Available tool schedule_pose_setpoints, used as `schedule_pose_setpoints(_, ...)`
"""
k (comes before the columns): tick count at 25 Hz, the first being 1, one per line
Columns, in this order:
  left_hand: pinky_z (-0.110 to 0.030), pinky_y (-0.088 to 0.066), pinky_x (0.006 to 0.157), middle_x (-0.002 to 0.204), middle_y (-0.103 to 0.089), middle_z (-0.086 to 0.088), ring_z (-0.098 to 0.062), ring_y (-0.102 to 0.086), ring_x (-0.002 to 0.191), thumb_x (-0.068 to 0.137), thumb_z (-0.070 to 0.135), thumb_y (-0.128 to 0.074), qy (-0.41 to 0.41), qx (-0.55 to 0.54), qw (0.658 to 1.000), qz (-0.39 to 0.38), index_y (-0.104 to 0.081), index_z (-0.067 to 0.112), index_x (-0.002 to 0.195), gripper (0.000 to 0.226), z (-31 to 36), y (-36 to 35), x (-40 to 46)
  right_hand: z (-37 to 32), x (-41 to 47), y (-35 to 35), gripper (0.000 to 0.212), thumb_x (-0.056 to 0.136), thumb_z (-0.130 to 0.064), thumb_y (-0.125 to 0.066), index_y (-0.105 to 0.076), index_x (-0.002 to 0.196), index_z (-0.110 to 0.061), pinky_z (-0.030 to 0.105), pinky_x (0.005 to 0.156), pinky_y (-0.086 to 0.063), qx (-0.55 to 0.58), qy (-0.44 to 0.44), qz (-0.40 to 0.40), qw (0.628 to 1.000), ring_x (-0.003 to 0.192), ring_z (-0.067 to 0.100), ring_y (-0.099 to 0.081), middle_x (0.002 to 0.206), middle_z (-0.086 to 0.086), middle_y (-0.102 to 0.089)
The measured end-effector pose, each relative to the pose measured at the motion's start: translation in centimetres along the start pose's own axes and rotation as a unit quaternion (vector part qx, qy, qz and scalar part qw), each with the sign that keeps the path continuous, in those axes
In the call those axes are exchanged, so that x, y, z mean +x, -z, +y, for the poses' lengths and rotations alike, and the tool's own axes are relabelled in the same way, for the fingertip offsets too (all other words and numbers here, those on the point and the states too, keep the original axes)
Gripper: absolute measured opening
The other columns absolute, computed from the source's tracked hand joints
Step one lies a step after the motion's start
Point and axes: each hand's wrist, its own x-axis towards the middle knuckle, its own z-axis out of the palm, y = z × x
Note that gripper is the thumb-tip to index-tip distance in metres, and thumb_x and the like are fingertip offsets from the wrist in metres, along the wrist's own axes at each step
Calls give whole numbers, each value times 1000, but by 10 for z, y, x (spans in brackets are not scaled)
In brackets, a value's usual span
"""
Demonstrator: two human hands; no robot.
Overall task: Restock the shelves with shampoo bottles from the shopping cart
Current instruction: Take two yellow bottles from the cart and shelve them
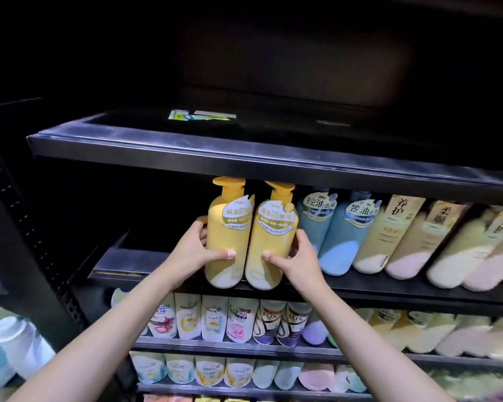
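Two yellow pump bottles, left bottle and right bottle, stand side by side and touching on the middle shelf, long axes vertical, pumps up, labels toward you. Your left hand grips the left one, your right hand grips the right, fingers wrapped around each. Blue bottles sit just right.

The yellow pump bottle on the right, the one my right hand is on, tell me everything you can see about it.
The right yellow bottle looks like matte plastic, yellow fading to white at its base, with a yellow pump head on top just below the shelf above. A white label with Chinese characters wraps its upper front. It stands upright at the front edge of the middle shelf, pressed against the left yellow bottle, with a blue bottle on its other side. The right hand grips its lower body, thumb across the front.
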Motion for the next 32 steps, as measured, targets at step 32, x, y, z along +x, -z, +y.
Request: schedule_pose_setpoints(32, -28, -48, 84, 120, -62, -8, -23, -61, 107, 68, 28, -83, -38, 96, 983, 152, -40, 17, 133, 79, -35, -18, 53, 3, 29, -84, 34, 88, -24, -64, -55, 101, 6, 38, 84, -44, -223, -154, 182, 945, 100, 37, -57, 107, 21, -58)
